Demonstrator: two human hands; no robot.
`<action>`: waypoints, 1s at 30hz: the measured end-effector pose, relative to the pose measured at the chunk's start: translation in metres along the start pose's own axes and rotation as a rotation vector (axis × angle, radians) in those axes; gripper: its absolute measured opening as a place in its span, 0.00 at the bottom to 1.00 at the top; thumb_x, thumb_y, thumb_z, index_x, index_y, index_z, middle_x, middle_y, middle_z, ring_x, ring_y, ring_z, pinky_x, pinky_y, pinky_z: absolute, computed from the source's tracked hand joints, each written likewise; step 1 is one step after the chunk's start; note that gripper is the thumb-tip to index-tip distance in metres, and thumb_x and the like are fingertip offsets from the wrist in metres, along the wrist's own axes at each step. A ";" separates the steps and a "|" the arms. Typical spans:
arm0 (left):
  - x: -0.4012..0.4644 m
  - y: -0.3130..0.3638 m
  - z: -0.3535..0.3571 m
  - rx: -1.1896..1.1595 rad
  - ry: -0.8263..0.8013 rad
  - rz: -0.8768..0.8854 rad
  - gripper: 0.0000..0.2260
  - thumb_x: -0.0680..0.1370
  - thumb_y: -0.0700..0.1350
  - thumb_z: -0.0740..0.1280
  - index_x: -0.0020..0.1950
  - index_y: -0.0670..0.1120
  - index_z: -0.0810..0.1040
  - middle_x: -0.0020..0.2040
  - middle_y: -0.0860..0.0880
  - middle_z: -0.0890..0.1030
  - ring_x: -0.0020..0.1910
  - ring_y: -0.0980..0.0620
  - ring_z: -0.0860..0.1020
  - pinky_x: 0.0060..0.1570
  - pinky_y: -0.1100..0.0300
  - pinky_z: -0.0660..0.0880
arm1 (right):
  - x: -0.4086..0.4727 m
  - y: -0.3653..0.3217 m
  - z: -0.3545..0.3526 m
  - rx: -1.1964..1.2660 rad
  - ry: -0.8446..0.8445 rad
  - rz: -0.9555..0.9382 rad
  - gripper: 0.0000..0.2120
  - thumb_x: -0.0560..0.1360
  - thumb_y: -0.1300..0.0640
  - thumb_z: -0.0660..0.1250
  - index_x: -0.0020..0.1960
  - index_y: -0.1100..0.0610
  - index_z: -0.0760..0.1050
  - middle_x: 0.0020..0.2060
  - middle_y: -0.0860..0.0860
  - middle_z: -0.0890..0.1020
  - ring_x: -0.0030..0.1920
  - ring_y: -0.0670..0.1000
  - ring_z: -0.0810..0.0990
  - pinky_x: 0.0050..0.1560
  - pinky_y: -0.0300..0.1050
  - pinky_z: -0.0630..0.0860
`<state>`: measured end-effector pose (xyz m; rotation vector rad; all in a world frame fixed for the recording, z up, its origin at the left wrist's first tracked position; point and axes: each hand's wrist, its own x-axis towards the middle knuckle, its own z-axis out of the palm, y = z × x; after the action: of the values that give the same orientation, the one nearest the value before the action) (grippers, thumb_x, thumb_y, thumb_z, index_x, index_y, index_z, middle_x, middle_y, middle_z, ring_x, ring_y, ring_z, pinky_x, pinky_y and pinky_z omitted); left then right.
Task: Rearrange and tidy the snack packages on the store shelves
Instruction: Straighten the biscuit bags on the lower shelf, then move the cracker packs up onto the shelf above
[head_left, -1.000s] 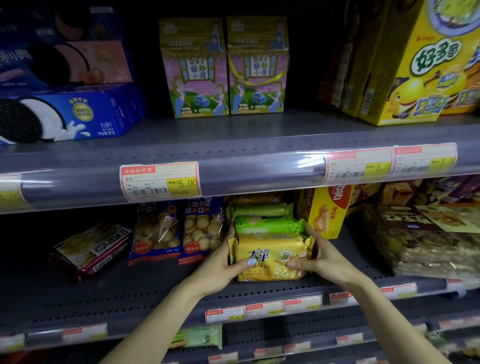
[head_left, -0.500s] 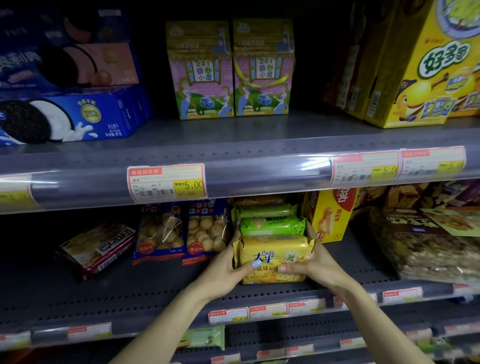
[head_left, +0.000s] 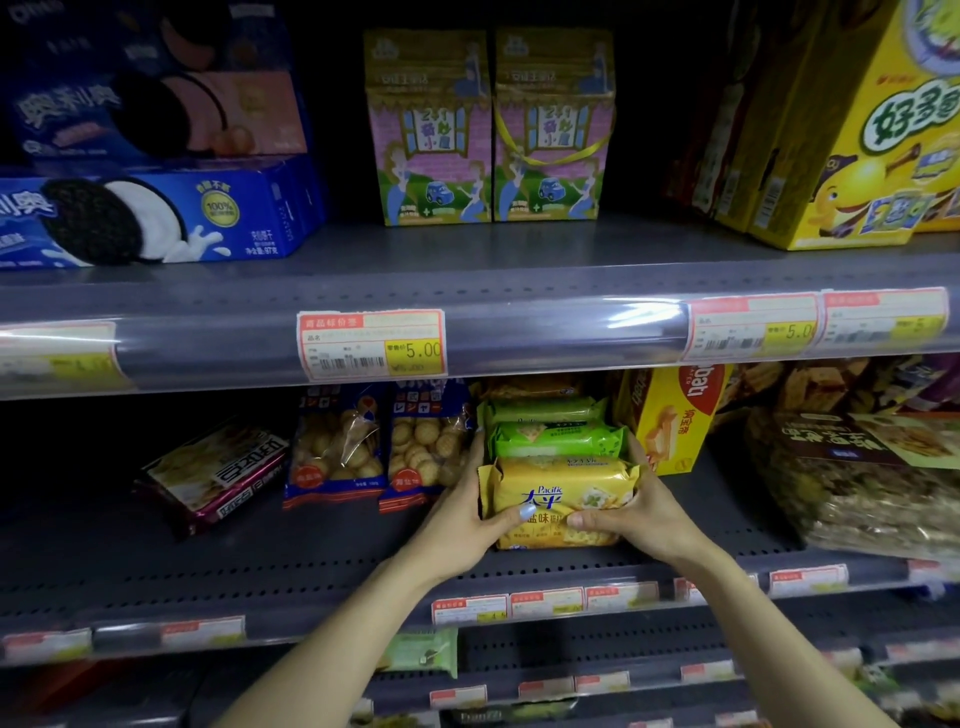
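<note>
- The left hand and right hand clasp the yellow Pacific cracker pack by its 2 short ends, fingers curled round it.
- The pack sits between both palms on the middle shelf, long axis running hand to hand.
- 2 green cracker packs lie just behind the grip; both hands are equally near.

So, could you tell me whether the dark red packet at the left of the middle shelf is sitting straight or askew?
Askew: the dark red packet lies flat but skewed, its printed text running diagonally to the shelf edge.

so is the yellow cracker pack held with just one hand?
No, both the left hand and right hand grip the yellow cracker pack at its ends.
</note>
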<state>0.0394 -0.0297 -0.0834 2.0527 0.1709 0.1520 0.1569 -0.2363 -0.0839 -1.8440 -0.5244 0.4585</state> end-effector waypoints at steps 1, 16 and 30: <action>-0.002 0.001 0.000 0.002 0.008 -0.005 0.43 0.72 0.62 0.70 0.73 0.69 0.40 0.70 0.71 0.60 0.69 0.67 0.62 0.67 0.66 0.61 | -0.002 0.000 0.002 0.007 0.022 0.002 0.69 0.49 0.41 0.84 0.78 0.43 0.46 0.71 0.51 0.70 0.70 0.52 0.69 0.70 0.55 0.68; -0.038 -0.014 -0.031 0.102 0.123 -0.057 0.32 0.75 0.57 0.68 0.75 0.55 0.59 0.59 0.58 0.77 0.51 0.58 0.77 0.53 0.58 0.76 | -0.046 -0.036 0.060 -0.449 0.619 -0.115 0.57 0.61 0.59 0.81 0.78 0.60 0.47 0.77 0.59 0.53 0.75 0.60 0.54 0.74 0.56 0.55; -0.122 -0.065 -0.187 0.410 0.255 -0.079 0.12 0.77 0.54 0.66 0.60 0.56 0.76 0.43 0.61 0.80 0.37 0.57 0.78 0.38 0.58 0.75 | -0.038 -0.124 0.224 -0.570 0.336 -0.301 0.18 0.70 0.61 0.72 0.59 0.61 0.75 0.58 0.59 0.75 0.59 0.60 0.73 0.55 0.48 0.70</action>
<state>-0.1175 0.1393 -0.0575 2.4247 0.4734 0.3533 -0.0137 -0.0475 -0.0347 -2.2700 -0.7342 -0.2321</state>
